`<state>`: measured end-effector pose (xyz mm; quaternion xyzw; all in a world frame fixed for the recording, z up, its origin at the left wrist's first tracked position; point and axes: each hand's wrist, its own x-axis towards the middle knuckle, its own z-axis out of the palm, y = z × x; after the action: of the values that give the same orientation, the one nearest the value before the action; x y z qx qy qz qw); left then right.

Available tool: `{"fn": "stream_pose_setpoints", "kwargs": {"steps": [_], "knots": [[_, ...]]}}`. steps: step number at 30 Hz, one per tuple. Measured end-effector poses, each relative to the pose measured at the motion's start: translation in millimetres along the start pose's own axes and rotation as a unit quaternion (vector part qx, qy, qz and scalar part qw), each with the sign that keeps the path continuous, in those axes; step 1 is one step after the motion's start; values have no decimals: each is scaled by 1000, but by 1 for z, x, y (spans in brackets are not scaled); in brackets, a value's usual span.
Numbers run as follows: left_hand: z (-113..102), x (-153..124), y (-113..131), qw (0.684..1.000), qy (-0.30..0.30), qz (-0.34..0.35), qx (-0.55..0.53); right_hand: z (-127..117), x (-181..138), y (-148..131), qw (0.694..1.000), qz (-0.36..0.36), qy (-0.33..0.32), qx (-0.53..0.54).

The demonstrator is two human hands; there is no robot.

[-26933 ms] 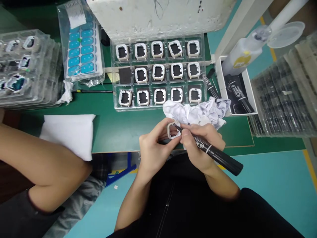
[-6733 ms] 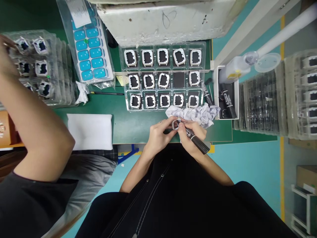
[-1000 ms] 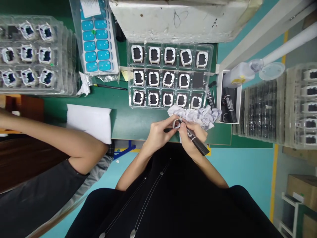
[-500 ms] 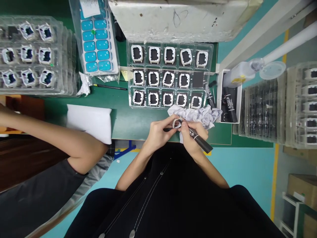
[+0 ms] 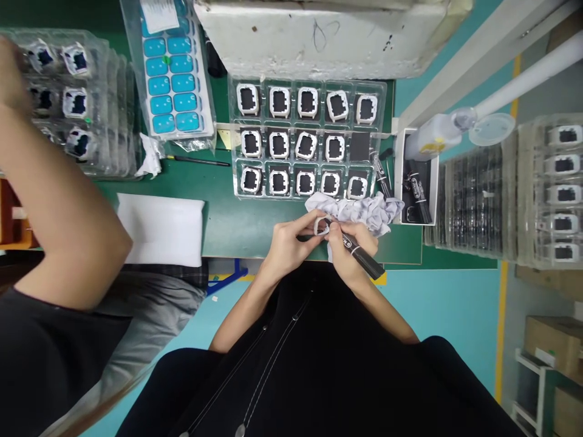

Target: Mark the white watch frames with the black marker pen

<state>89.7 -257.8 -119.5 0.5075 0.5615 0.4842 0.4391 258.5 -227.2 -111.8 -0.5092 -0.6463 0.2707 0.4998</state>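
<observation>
My left hand (image 5: 288, 244) pinches a small white square frame (image 5: 321, 225) just above the near edge of the green table. My right hand (image 5: 350, 255) grips a black marker (image 5: 362, 257), its tip set against the frame. A crumpled white cloth (image 5: 359, 210) lies right behind both hands. Beyond it stands a clear tray (image 5: 310, 138) with three rows of the same white frames; one pocket at the right of the middle row holds no frame.
A co-worker's arm (image 5: 54, 188) reaches from the left toward stacked clear trays (image 5: 73, 103). A blue-pad sheet (image 5: 169, 79), a white foam pad (image 5: 160, 229), a white box of markers (image 5: 416, 182), a bottle (image 5: 432, 136) and more tray stacks (image 5: 501, 194) sit around.
The co-worker's arm has swung up toward the far-left trays. My hands stay together on the frame, and the marker has tilted slightly.
</observation>
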Motion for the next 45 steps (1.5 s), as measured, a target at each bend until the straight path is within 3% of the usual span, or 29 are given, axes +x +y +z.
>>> {"fn": "stream_pose_setpoints", "kwargs": {"steps": [9, 22, 35, 45], "knots": [[0, 6, 4, 996, -2, -49, -79, -1, -1, 1, 999, 8, -4, 45], [-2, 3, 3, 996, -3, -44, -73, 0, 1, -2, 999, 4, 9, 36], [-7, 5, 9, 987, -39, -90, -126, 1, -12, 13, 989, -9, 31, 141], [-5, 4, 8, 990, -3, -106, -95, -2, -10, 5, 989, 66, 7, 134]]}}
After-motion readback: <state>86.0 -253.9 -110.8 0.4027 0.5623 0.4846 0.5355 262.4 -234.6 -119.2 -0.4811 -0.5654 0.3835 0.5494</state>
